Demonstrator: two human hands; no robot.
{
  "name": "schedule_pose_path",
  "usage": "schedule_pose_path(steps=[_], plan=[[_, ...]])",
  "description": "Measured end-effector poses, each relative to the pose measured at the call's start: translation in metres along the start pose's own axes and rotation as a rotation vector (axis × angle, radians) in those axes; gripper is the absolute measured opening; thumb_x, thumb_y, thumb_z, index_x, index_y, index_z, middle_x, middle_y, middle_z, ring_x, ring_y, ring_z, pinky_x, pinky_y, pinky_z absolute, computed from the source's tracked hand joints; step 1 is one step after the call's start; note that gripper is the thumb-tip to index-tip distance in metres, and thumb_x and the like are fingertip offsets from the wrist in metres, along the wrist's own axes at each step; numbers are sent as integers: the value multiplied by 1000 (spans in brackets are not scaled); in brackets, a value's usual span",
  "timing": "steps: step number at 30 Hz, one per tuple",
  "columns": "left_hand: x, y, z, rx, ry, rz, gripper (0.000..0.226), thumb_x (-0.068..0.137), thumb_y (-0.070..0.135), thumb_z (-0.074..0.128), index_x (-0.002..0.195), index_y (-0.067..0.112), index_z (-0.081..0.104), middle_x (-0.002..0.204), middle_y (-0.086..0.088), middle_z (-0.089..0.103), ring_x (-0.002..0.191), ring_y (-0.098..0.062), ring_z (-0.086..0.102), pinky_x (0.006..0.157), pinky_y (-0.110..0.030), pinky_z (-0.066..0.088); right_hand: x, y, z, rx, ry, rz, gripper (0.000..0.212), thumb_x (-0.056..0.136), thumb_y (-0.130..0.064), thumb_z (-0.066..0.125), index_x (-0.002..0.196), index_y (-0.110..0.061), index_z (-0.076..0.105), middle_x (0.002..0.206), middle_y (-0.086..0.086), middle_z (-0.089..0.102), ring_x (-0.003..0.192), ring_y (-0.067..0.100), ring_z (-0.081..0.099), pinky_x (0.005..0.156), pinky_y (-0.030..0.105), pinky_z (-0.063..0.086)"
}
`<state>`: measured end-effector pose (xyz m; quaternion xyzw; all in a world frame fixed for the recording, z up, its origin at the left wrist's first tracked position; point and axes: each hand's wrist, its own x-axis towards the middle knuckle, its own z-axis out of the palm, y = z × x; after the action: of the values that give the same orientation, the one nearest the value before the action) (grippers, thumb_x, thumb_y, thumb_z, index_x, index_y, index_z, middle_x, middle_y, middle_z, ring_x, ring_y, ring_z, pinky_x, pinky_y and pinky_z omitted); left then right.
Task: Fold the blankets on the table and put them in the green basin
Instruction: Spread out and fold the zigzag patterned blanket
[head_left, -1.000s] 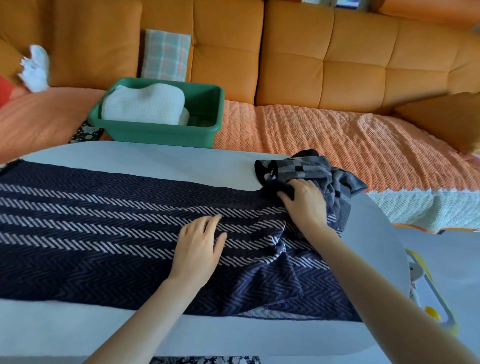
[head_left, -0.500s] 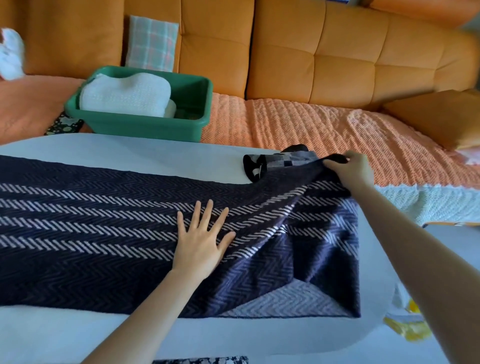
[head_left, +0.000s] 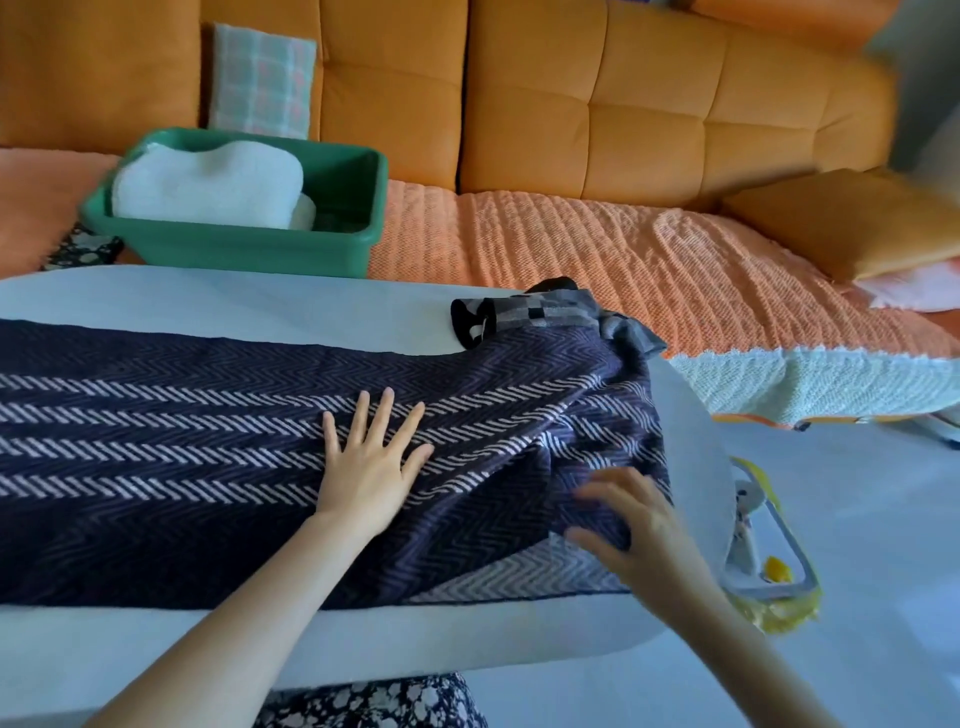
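On the worktop (head_left: 208, 301), the dark herringbone blanket (head_left: 182, 467) lies lengthwise, its right end rumpled just short of the rounded edge, with bare strips along the near and far sides. Left grip (head_left: 371, 467) flat on it, fingers spread; right grip (head_left: 634, 525) blurred at the turned-up near corner, can't tell if pinching. Green basin (head_left: 249, 249) sits beyond the far edge, white blanket (head_left: 208, 187) inside.

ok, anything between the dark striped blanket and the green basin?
Nothing visible. Only bare table lies between the dark striped blanket and the green basin. The white folded blanket fills the basin's left part; the right part looks free. The grey checked blanket sits off to the right.
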<state>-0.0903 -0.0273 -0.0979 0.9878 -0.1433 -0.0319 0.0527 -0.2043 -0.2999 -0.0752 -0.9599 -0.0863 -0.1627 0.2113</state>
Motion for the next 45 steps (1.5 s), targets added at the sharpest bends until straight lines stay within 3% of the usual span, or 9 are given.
schedule_pose_path(steps=[6, 12, 17, 24, 29, 34, 38, 41, 45], plan=[[-8, 21, -6, -220, -20, 19, 62, 93, 57, 7, 149, 32, 9, 158, 4, 0, 144, -15, -9, 114, -49, -9, -16, 7, 2, -202, 96, -117, 17, 85, -28, 60, 88, -18, 73, 89, -7, 66, 84, 10, 58, 62, 23, 52], [-21, 24, 13, -39, 114, 112, 86, 77, 65, -23, 149, 30, 9, 157, 2, 3, 145, -18, 0, 115, -50, 0, -17, 12, -21, -285, 162, -89, 23, 85, -23, 48, 75, -17, 68, 72, -6, 66, 66, 14, 64, 46, 24, 47], [-20, 25, 12, -15, 89, 103, 83, 73, 63, -23, 148, 34, -5, 156, 5, -10, 144, -15, -12, 114, -46, -8, -51, 38, -63, -214, 214, 41, 20, 82, -24, 51, 79, -16, 70, 78, -7, 66, 79, 10, 58, 62, 22, 44], [-18, 25, 11, -45, 37, 107, 88, 67, 68, -25, 146, 35, -9, 156, 4, -14, 143, -16, -15, 113, -47, -12, -80, 56, -58, -185, 30, 95, 11, 76, -10, 72, 79, -19, 68, 93, -14, 67, 88, 14, 61, 67, 27, 51], [-21, 25, 10, -7, 35, 120, 98, 60, 72, -34, 146, 33, -9, 156, 3, -13, 143, -16, -15, 113, -47, -11, -75, 40, -53, -188, -35, 40, 27, 85, -42, 55, 101, -24, 67, 102, -13, 63, 97, 6, 53, 79, 24, 47], [-21, 31, 2, -19, -12, 94, 67, 91, 60, 4, 149, 28, -3, 157, -1, -11, 144, -20, -13, 113, -51, -8, -71, 40, -47, -1, -35, 165, 25, 89, -44, 54, 95, -25, 69, 100, -16, 60, 97, 0, 47, 82, 23, 44], [-17, 52, -3, -93, 15, 138, 64, 92, 56, 7, 150, 28, 0, 158, 1, -5, 144, -16, -10, 115, -49, -5, -33, 47, -48, 52, 76, 333, 20, 92, -26, 58, 109, -20, 64, 113, -5, 61, 113, 20, 52, 97, 37, 41], [-16, 78, 2, -144, 19, 185, 67, 88, 60, -1, 148, 31, -9, 157, 1, -12, 143, -14, -12, 114, -49, -7, 15, 40, -41, 21, -59, 349, 50, 96, -40, 45, 143, -24, 38, 151, -5, 31, 141, 17, 24, 113, 39, 25], [-16, 91, 16, -46, 78, 177, 74, 72, 64, -24, 140, 36, -20, 154, 1, -22, 143, -16, -15, 111, -53, -11, 48, 47, -5, -69, -277, 308, 62, 98, -52, 26, 151, -28, 3, 158, -7, -9, 145, 9, -11, 118, 32, -3]])
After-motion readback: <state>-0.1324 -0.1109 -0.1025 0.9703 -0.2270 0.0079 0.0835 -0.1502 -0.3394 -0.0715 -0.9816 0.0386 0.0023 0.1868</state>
